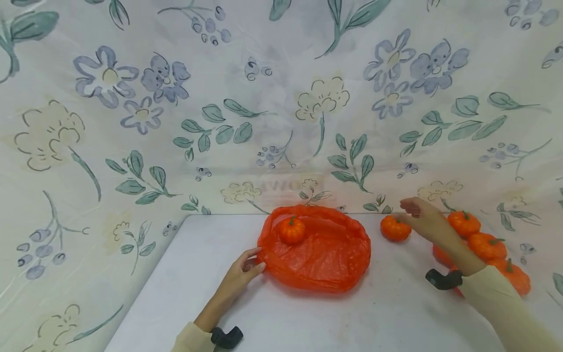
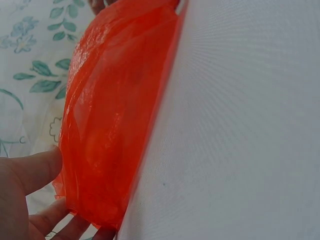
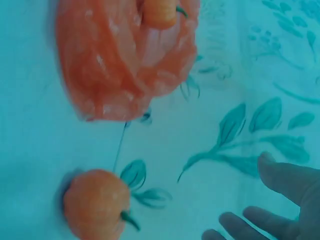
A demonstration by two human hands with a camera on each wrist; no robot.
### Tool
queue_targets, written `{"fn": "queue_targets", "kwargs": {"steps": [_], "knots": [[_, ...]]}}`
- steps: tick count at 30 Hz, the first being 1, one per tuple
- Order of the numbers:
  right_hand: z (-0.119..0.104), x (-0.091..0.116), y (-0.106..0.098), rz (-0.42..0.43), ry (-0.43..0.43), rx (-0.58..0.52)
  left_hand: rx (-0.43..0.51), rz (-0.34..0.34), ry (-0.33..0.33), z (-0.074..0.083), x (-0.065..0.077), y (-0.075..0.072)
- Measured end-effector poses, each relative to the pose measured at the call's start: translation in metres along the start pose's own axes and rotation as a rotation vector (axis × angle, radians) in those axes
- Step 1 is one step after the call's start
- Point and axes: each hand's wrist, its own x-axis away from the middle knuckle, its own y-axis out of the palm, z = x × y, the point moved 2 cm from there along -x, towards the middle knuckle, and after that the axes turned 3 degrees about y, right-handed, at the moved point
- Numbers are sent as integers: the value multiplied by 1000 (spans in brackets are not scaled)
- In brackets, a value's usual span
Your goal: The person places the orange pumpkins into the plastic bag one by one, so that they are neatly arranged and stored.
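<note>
A red plastic bag point(image 1: 325, 283) stands with its mouth spread and its rim rolled outward. Inside it, on the left, sits a small orange pumpkin point(image 1: 292, 230) with a green stem. My left hand point(image 1: 241, 270) touches the bag's left side; the thumb and fingertips meet the film with a gap between them. Above and right of a lone pumpkin point(image 1: 394, 229) hangs my right hand point(image 1: 418, 215), holding nothing. In the right wrist view its fingers are spread, apart from that pumpkin point(image 3: 97, 205).
Several more pumpkins point(image 1: 487, 246) are clustered at the right, partly hidden by the right forearm. The white table point(image 1: 176, 274) ends at the back against a floral-patterned cloth point(image 1: 281, 122).
</note>
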Motion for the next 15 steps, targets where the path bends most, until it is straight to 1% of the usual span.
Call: {"fn": "queue_targets", "kwargs": {"steps": [3, 7, 10, 15], "knots": [[14, 1, -7, 31, 48, -21, 7, 1, -8, -1, 1, -1], [27, -2, -8, 56, 85, -40, 21, 7, -4, -2, 2, -3], [34, -7, -5, 47, 110, -50, 32, 9, 3, -2, 3, -4], [41, -14, 3, -1, 159, -70, 22, 12, 6, -1, 2, -4]]}}
